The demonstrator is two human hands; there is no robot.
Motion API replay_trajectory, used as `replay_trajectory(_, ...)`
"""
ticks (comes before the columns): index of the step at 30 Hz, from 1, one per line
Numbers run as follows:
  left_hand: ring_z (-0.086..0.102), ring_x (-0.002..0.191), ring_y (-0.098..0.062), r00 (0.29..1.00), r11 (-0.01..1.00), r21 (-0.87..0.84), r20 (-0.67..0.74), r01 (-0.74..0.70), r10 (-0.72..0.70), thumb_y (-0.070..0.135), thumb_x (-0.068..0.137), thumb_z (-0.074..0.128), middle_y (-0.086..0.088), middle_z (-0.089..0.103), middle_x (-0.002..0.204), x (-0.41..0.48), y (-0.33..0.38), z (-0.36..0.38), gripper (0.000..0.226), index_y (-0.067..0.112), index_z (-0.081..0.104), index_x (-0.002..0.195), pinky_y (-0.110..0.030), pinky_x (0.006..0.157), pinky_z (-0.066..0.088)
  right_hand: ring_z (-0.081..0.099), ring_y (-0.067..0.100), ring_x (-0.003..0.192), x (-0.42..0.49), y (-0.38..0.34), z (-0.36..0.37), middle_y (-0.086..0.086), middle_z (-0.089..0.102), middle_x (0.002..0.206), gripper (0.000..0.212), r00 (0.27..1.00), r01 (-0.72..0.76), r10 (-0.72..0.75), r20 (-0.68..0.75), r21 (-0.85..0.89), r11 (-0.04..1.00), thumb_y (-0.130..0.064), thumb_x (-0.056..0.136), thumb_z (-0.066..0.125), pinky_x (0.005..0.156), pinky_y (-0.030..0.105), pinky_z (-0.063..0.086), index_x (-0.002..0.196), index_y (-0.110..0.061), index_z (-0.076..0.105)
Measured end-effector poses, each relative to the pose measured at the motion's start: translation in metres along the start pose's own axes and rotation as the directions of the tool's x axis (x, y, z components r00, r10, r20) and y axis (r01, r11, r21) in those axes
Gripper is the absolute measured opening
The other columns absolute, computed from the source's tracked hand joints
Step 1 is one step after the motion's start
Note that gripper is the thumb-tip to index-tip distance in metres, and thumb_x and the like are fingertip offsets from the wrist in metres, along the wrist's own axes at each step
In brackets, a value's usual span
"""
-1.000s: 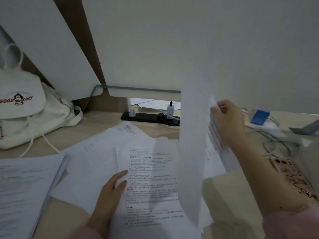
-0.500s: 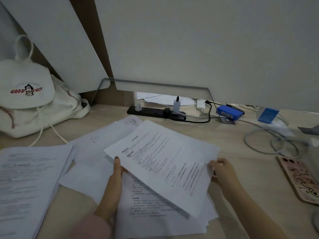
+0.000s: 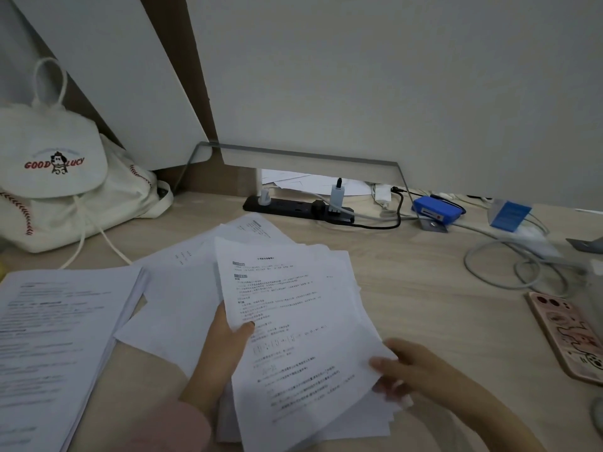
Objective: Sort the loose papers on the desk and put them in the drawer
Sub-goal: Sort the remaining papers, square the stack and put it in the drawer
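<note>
Left hand (image 3: 225, 349) pinches the sheaf (image 3: 303, 321) at its left edge, right hand (image 3: 414, 370) holds its right corner; best tap the edges square on the desk (image 3: 424, 282).

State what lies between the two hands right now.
Head view: the printed sheet spans that gap, atop more loose papers. The left hand pinches its left edge; the right hand grips its lower right edge.
</note>
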State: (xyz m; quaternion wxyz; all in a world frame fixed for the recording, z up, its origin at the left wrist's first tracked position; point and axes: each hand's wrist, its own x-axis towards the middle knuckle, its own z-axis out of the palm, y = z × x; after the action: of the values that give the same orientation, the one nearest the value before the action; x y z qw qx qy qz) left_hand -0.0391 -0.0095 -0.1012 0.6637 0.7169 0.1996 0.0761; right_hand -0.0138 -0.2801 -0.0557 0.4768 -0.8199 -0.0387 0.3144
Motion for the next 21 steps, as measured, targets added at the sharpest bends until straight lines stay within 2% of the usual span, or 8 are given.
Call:
replay_trajectory(2, 0.054, 0.109, -0.019, 0.998, 0.997, -0.043, -0.002, -0.062, 0.062, -0.001, 0.090, 0.050, 0.007, 0.057, 0.114, -0.006, 0.010, 0.001, 0.042, 0.023, 0.044, 0.124, -0.033, 0.093, 0.042, 0.066, 0.013, 0.084, 0.009, 0.006, -0.009, 0.004, 0.065, 0.102, 0.034, 0.974, 0.024, -0.010, -0.227, 0.060, 0.998, -0.026, 0.087, 0.061, 0.075, 0.025, 0.052, 0.118, -0.013, 0.056)
replay_trajectory(4, 0.057, 0.104, -0.013, 0.993, 0.990, -0.083, 0.013, -0.114, 0.116, 0.001, 0.089, 0.052, 0.017, 0.057, 0.108, -0.015, 0.023, 0.001, 0.042, 0.032, 0.044, 0.117, -0.030, 0.086, 0.045, 0.059, 0.016, 0.102, 0.017, 0.006, -0.013, 0.001, 0.058, 0.117, 0.049, 0.942, 0.049, -0.027, -0.334, 0.057, 0.997, -0.031, 0.086, 0.061, 0.083, 0.027, 0.045, 0.131, -0.017, 0.048)
replay_trajectory(8, 0.066, 0.092, -0.003, 0.980, 0.972, -0.135, 0.026, -0.193, 0.198, 0.007, 0.085, 0.061, 0.020, 0.066, 0.100, -0.024, 0.042, -0.001, 0.040, 0.041, 0.053, 0.103, -0.019, 0.069, 0.053, 0.049, 0.018, 0.122, 0.030, -0.003, -0.015, -0.002, 0.046, 0.137, 0.084, 0.955, 0.135, -0.089, -0.283, 0.151, 0.979, -0.051, 0.074, 0.068, 0.102, 0.033, 0.038, 0.143, -0.023, 0.029)
replay_trajectory(10, 0.066, 0.092, -0.002, 0.974, 0.963, -0.152, 0.020, -0.221, 0.227, 0.016, 0.075, 0.067, 0.019, 0.070, 0.097, -0.027, 0.050, -0.003, 0.038, 0.038, 0.055, 0.104, -0.018, 0.067, 0.054, 0.054, 0.018, 0.120, 0.034, -0.012, -0.016, -0.005, 0.051, 0.136, 0.098, 0.973, 0.156, -0.098, -0.209, 0.282, 0.947, -0.061, 0.063, 0.073, 0.107, 0.041, 0.037, 0.144, -0.030, 0.027)
replay_trajectory(12, 0.066, 0.092, -0.002, 0.968, 0.952, -0.182, 0.017, -0.245, 0.252, 0.022, 0.068, 0.063, 0.020, 0.070, 0.099, -0.029, 0.058, -0.006, 0.038, 0.036, 0.057, 0.104, -0.018, 0.068, 0.054, 0.062, 0.023, 0.113, 0.037, -0.020, -0.018, -0.002, 0.060, 0.129, 0.091, 0.985, 0.173, -0.144, -0.100, 0.414, 0.894, -0.054, 0.065, 0.075, 0.104, 0.046, 0.041, 0.142, -0.029, 0.032)
replay_trajectory(15, 0.068, 0.090, -0.004, 0.956, 0.937, -0.200, 0.003, -0.287, 0.293, 0.021, 0.066, 0.061, 0.018, 0.072, 0.097, -0.031, 0.068, -0.014, 0.035, 0.033, 0.061, 0.100, -0.019, 0.068, 0.055, 0.065, 0.025, 0.108, 0.035, -0.032, -0.020, 0.001, 0.067, 0.121, 0.070, 0.969, 0.232, -0.247, -0.028, 0.459, 0.858, -0.041, 0.072, 0.071, 0.098, 0.046, 0.047, 0.134, -0.027, 0.043)
replay_trajectory(19, 0.069, 0.085, -0.006, 0.937, 0.922, -0.181, 0.006, -0.342, 0.349, 0.011, 0.071, 0.065, 0.017, 0.074, 0.088, -0.027, 0.082, -0.024, 0.030, 0.025, 0.062, 0.097, -0.014, 0.064, 0.053, 0.068, 0.023, 0.100, 0.026, -0.050, -0.022, 0.002, 0.070, 0.114, 0.068, 0.925, 0.374, -0.355, -0.134, 0.475, 0.796, -0.033, 0.061, 0.082, 0.076, 0.029, 0.057, 0.122, -0.018, 0.057)
replay_trajectory(21, 0.068, 0.081, 0.001, 0.923, 0.909, -0.169, -0.003, -0.380, 0.385, 0.006, 0.074, 0.066, 0.022, 0.073, 0.083, -0.023, 0.090, -0.027, 0.029, 0.024, 0.060, 0.096, -0.010, 0.063, 0.052, 0.069, 0.022, 0.098, 0.018, -0.063, -0.023, 0.001, 0.071, 0.111, 0.052, 0.890, 0.454, -0.406, -0.208, 0.482, 0.749, -0.020, 0.069, 0.072, 0.073, 0.026, 0.058, 0.119, -0.018, 0.059)
